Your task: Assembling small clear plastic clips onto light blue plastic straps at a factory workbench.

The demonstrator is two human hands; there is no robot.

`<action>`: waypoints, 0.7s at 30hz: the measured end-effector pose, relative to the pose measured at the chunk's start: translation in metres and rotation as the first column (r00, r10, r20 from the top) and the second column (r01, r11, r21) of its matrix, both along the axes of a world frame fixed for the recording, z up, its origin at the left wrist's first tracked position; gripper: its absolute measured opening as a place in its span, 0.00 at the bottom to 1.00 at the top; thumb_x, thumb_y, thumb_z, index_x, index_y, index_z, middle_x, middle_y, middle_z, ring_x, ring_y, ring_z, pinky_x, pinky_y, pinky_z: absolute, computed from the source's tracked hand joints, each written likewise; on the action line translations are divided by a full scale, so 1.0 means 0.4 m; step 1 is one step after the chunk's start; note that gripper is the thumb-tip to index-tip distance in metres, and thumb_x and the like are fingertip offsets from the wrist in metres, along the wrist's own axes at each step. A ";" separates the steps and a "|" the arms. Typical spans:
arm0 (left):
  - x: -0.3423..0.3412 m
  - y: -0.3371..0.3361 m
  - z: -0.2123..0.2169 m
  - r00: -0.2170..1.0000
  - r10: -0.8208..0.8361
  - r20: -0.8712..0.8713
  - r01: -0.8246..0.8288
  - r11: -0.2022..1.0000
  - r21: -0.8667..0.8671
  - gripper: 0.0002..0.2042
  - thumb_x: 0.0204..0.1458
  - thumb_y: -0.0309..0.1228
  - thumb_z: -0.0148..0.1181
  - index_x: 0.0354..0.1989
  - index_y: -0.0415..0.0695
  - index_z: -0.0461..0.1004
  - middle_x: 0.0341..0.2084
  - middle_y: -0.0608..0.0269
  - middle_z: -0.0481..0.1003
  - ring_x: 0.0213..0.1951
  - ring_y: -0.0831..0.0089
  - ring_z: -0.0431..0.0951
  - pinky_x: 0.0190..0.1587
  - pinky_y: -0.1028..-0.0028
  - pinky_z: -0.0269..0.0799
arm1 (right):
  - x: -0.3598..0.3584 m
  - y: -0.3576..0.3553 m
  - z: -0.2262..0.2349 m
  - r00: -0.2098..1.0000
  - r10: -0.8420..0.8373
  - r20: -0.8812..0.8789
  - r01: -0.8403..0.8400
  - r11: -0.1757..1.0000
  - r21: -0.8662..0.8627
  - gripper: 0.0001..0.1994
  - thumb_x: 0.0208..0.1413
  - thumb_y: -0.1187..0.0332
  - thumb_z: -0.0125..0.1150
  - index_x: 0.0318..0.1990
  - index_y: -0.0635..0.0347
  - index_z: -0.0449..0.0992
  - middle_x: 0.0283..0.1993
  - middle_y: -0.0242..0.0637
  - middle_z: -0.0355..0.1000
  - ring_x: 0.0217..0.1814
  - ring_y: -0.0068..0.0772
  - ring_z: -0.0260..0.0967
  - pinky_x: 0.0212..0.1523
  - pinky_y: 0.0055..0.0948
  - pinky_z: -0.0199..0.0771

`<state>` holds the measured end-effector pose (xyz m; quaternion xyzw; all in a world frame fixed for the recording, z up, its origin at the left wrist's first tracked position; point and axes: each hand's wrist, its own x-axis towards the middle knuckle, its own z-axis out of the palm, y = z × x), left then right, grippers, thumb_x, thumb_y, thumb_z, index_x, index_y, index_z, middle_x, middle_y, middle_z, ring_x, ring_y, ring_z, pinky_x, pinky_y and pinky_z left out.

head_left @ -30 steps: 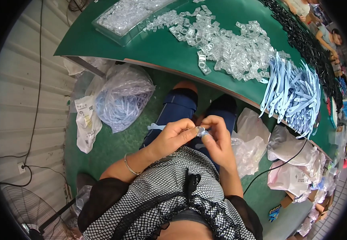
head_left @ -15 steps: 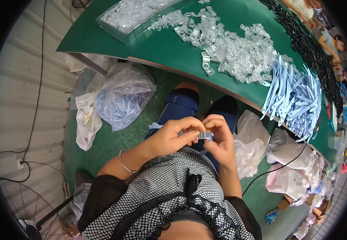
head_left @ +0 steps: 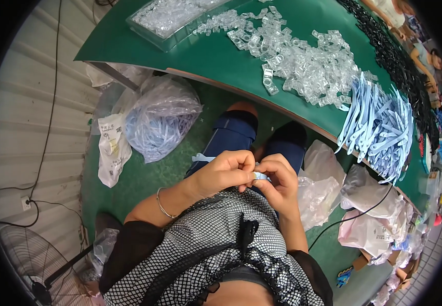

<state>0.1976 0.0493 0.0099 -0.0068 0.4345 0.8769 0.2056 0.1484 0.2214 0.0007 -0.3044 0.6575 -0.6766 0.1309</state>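
Observation:
Above my lap, both hands meet around a light blue strap (head_left: 201, 158). One end of it sticks out to the left of my left hand (head_left: 222, 172), whose thumb and fingers pinch it. My right hand (head_left: 280, 182) grips the strap's other end between thumb and fingertips. A clear plastic piece was visible on it a moment ago; fingers now cover most of that spot. Beyond my knees, a pile of clear plastic buckles (head_left: 307, 66) lies on the green table (head_left: 221, 64). Right of it, a bundle of light blue straps (head_left: 376, 122) hangs over the near edge.
A clear box (head_left: 167, 41) of small clear pieces stands at the table's far left. Black straps (head_left: 384, 46) line the far side, near other people. Below are a bag of blue straps (head_left: 162, 125), plastic bags (head_left: 320, 194), a fan (head_left: 32, 255) and a cable (head_left: 343, 217).
My fingers have closed in over the strap's right end, hiding the clear piece seen before. My hands are closer together, and the whole view has shifted slightly.

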 end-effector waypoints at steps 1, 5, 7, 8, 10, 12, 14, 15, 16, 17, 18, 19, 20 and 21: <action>0.001 -0.002 0.001 1.000 0.000 -0.003 -0.001 0.998 -0.056 0.06 0.50 0.25 0.50 0.24 0.42 0.62 0.23 0.63 0.68 0.24 0.80 0.67 0.28 0.81 0.65 | -0.001 0.000 -0.001 1.000 0.002 -0.026 -0.002 1.000 0.019 0.11 0.40 0.72 0.64 0.33 0.66 0.71 0.32 0.37 0.66 0.31 0.29 0.64 0.29 0.22 0.64; 0.003 0.009 -0.013 0.999 0.016 0.052 -0.024 0.987 0.158 0.07 0.49 0.26 0.52 0.22 0.43 0.62 0.21 0.66 0.68 0.23 0.83 0.67 0.26 0.84 0.63 | -0.001 0.002 -0.001 1.000 0.009 0.005 -0.009 1.000 0.002 0.11 0.40 0.72 0.64 0.33 0.66 0.72 0.32 0.37 0.66 0.31 0.29 0.64 0.29 0.22 0.64; 0.008 0.010 -0.019 0.999 0.008 0.051 -0.014 0.991 0.136 0.07 0.49 0.25 0.53 0.23 0.43 0.62 0.22 0.66 0.67 0.24 0.83 0.67 0.26 0.84 0.62 | -0.003 0.003 0.002 0.999 0.017 -0.034 -0.017 1.000 0.018 0.12 0.40 0.72 0.65 0.33 0.65 0.72 0.31 0.38 0.66 0.31 0.29 0.64 0.29 0.22 0.64; 0.009 0.009 -0.017 0.999 0.008 0.052 -0.015 0.990 0.137 0.07 0.49 0.25 0.53 0.23 0.43 0.62 0.22 0.66 0.67 0.24 0.83 0.67 0.26 0.84 0.62 | -0.005 0.003 0.006 0.997 0.026 -0.073 -0.023 0.999 0.033 0.12 0.40 0.71 0.65 0.33 0.65 0.72 0.31 0.38 0.67 0.30 0.30 0.64 0.29 0.23 0.64; 0.008 0.007 -0.007 1.000 0.015 0.006 -0.015 1.000 -0.003 0.06 0.50 0.26 0.53 0.25 0.43 0.62 0.22 0.67 0.67 0.24 0.84 0.67 0.26 0.84 0.62 | -0.014 0.006 0.016 0.988 0.021 -0.154 -0.010 0.998 0.067 0.12 0.39 0.71 0.65 0.33 0.65 0.72 0.31 0.38 0.67 0.30 0.30 0.65 0.29 0.24 0.65; 0.006 0.003 -0.009 1.000 0.009 0.026 -0.008 1.000 -0.026 0.06 0.51 0.27 0.54 0.27 0.42 0.63 0.23 0.68 0.67 0.24 0.83 0.67 0.26 0.84 0.62 | -0.020 0.003 0.029 0.972 0.019 -0.234 0.004 0.995 0.098 0.13 0.39 0.70 0.66 0.33 0.64 0.72 0.31 0.38 0.67 0.30 0.31 0.65 0.28 0.24 0.66; 0.004 -0.002 -0.014 0.999 0.004 0.046 -0.002 0.999 -0.051 0.07 0.51 0.28 0.54 0.29 0.42 0.63 0.23 0.68 0.67 0.24 0.83 0.67 0.27 0.84 0.62 | -0.024 -0.002 0.042 0.938 0.061 -0.342 0.000 0.985 0.175 0.13 0.40 0.68 0.66 0.32 0.65 0.72 0.29 0.38 0.67 0.29 0.31 0.64 0.29 0.24 0.65; 0.003 -0.005 -0.020 0.996 -0.023 0.089 0.018 0.998 0.057 0.07 0.51 0.29 0.55 0.31 0.42 0.63 0.24 0.68 0.67 0.25 0.84 0.67 0.27 0.84 0.61 | -0.027 0.000 0.044 0.938 0.061 -0.342 0.000 0.985 0.175 0.13 0.40 0.68 0.66 0.32 0.65 0.72 0.29 0.38 0.67 0.29 0.31 0.64 0.29 0.24 0.65; 0.003 -0.006 -0.023 0.990 -0.055 0.129 0.033 0.986 0.166 0.08 0.51 0.30 0.56 0.32 0.41 0.63 0.25 0.69 0.67 0.25 0.84 0.67 0.28 0.84 0.61 | -0.030 0.003 0.045 0.946 0.067 -0.317 -0.012 0.985 0.170 0.13 0.39 0.69 0.66 0.32 0.64 0.72 0.29 0.38 0.67 0.28 0.31 0.65 0.28 0.25 0.65; 0.004 -0.006 -0.022 0.990 -0.055 0.129 0.033 0.986 0.165 0.08 0.51 0.30 0.56 0.32 0.41 0.63 0.25 0.69 0.67 0.25 0.84 0.67 0.28 0.84 0.61 | -0.032 0.005 0.045 0.954 0.073 -0.291 -0.024 0.986 0.166 0.13 0.39 0.69 0.66 0.32 0.64 0.72 0.28 0.38 0.68 0.28 0.32 0.65 0.27 0.25 0.65; 0.004 -0.003 -0.022 0.994 -0.038 0.102 0.021 0.987 0.162 0.09 0.51 0.30 0.56 0.33 0.41 0.63 0.25 0.69 0.67 0.26 0.84 0.67 0.28 0.85 0.61 | -0.032 0.006 0.045 0.954 0.071 -0.291 -0.023 0.986 0.166 0.13 0.39 0.69 0.66 0.32 0.64 0.72 0.28 0.38 0.68 0.28 0.32 0.65 0.27 0.25 0.65; 0.004 -0.001 -0.021 0.997 -0.021 0.075 0.009 0.987 0.159 0.09 0.51 0.30 0.57 0.34 0.41 0.64 0.25 0.69 0.67 0.26 0.84 0.67 0.29 0.85 0.62 | -0.032 0.005 0.044 0.943 0.053 -0.329 0.000 0.987 0.158 0.13 0.38 0.69 0.66 0.32 0.64 0.73 0.28 0.38 0.68 0.28 0.33 0.65 0.27 0.25 0.65; 0.003 0.000 -0.019 0.997 -0.023 0.075 0.011 0.987 0.159 0.09 0.51 0.30 0.57 0.34 0.41 0.64 0.25 0.69 0.67 0.26 0.84 0.67 0.29 0.85 0.62 | -0.032 0.006 0.043 0.930 0.034 -0.366 0.023 0.988 0.150 0.13 0.37 0.69 0.67 0.32 0.64 0.73 0.28 0.38 0.68 0.28 0.33 0.66 0.26 0.25 0.65; 0.002 0.001 -0.016 0.995 -0.042 0.089 0.027 0.986 0.163 0.09 0.51 0.30 0.57 0.34 0.41 0.63 0.26 0.69 0.67 0.26 0.83 0.67 0.29 0.85 0.62 | -0.031 0.008 0.043 0.931 0.033 -0.365 0.023 0.989 0.149 0.13 0.37 0.69 0.67 0.32 0.64 0.73 0.28 0.38 0.68 0.28 0.33 0.66 0.26 0.25 0.65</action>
